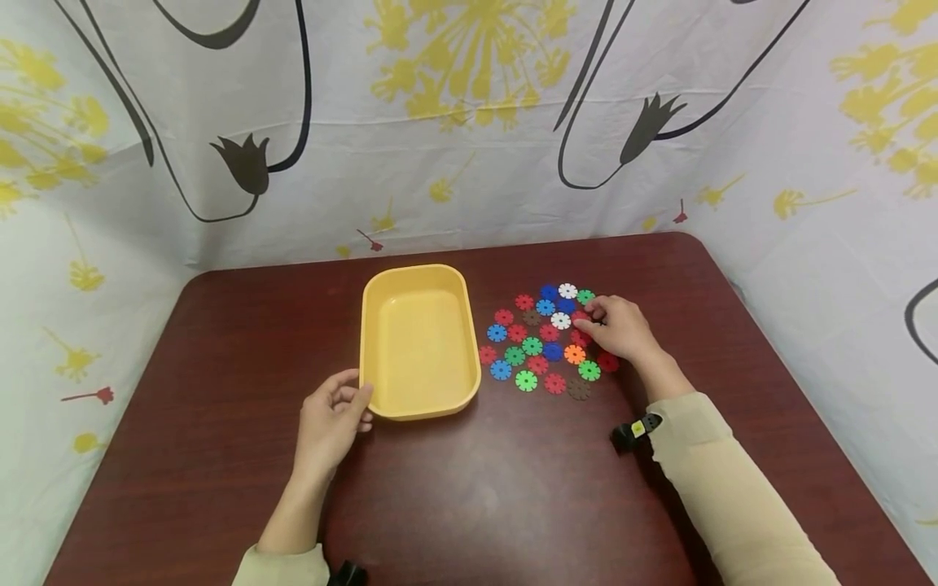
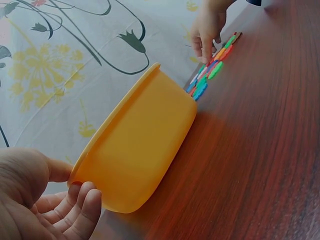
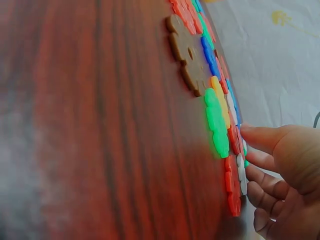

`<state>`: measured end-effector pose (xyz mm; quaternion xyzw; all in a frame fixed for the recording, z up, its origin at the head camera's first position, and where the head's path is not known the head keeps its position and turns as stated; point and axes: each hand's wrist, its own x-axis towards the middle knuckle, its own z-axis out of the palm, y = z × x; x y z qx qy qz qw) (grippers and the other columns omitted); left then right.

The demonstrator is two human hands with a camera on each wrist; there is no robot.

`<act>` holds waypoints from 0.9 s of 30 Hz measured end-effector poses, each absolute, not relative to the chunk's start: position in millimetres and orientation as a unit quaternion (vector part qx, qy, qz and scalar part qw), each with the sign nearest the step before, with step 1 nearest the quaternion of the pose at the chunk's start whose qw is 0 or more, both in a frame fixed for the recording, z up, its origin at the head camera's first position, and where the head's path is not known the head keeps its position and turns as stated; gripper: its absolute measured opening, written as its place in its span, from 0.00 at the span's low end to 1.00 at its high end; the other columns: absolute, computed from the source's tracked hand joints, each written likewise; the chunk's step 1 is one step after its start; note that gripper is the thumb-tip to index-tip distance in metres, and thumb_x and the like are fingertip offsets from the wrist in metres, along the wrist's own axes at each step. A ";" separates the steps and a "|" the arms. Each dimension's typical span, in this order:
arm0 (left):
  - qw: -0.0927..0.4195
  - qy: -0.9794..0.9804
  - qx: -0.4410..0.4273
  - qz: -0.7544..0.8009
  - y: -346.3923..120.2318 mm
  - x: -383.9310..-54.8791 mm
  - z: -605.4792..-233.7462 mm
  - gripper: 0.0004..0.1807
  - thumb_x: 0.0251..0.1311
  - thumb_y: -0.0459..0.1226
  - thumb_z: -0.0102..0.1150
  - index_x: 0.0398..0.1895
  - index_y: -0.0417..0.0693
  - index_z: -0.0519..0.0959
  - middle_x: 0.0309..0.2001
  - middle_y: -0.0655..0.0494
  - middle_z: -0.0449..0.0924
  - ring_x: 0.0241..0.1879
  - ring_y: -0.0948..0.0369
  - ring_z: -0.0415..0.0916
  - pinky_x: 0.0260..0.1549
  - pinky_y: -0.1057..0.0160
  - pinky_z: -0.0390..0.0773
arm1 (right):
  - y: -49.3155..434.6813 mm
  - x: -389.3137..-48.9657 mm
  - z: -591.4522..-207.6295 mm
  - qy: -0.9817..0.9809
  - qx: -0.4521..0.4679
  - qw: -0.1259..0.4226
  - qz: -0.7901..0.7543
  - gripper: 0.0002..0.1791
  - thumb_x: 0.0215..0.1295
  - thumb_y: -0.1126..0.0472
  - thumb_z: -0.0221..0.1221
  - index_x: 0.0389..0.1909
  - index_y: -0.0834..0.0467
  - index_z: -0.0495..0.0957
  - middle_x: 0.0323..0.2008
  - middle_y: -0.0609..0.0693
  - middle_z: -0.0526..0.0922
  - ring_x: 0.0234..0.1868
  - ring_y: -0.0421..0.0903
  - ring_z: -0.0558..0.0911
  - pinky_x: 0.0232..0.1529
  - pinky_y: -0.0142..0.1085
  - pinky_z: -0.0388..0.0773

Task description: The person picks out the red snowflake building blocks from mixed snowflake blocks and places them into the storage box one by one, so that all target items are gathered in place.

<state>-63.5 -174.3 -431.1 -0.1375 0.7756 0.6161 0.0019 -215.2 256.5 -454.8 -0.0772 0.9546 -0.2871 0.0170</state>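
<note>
A yellow plastic tray [image 1: 471,358] with a raised rim stands near the table's middle, nothing inside it. My left hand [image 1: 333,419] holds its near left corner, thumb over the rim and fingers curled beneath it; the left wrist view shows this grip [image 2: 75,200] up close. To the tray's right, flat notched plastic discs [image 1: 526,380] in red, blue, green, white, brown and orange lie spread out. At their right edge is my right hand [image 1: 621,330], thumb and forefinger apart around a red disc [image 1: 580,317]. In the right wrist view, the other fingers [image 3: 267,185] bend loosely.
The dark red-brown table [image 1: 469,505] has rounded far corners. A white patterned cloth [image 1: 469,187] hangs behind and beside it. A black wrist strap with a small device [image 1: 626,437] sits at my right cuff.
</note>
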 end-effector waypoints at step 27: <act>0.000 0.779 -0.128 0.614 -175.6 -64.5 -431.2 0.21 0.70 0.35 0.62 0.62 0.37 0.74 0.36 0.41 0.81 0.28 0.55 0.82 0.26 0.66 0.87 | 269.6 -225.7 -451.9 0.939 -0.053 0.065 -0.334 0.25 0.68 0.56 0.67 0.57 0.68 0.72 0.41 0.60 0.77 0.35 0.53 0.76 0.33 0.37 0.78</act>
